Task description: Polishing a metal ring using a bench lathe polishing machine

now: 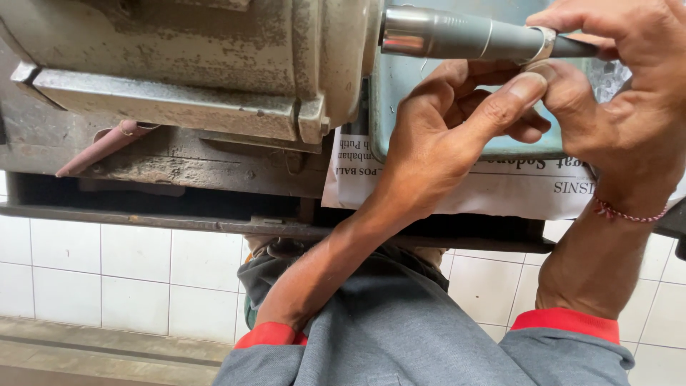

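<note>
A grey tapered metal rod [443, 34] sticks out to the right from a worn, dirty motor housing [186, 64]. A thin silver ring [544, 44] sits around the rod near its right end. My left hand [457, 129] reaches up from below, its thumb pressing against the ring's lower edge. My right hand [614, 86] comes from the right, fingers curled over the rod and pinching the ring from above. A red cord bracelet [629, 213] circles my right wrist.
A teal metal tray [400, 107] sits behind the hands on a sheet of newspaper [500, 189]. The motor rests on a dark rusty frame [179, 214]. White tiled floor [107, 271] lies below, with my grey trousers [400, 329] and red cuffs.
</note>
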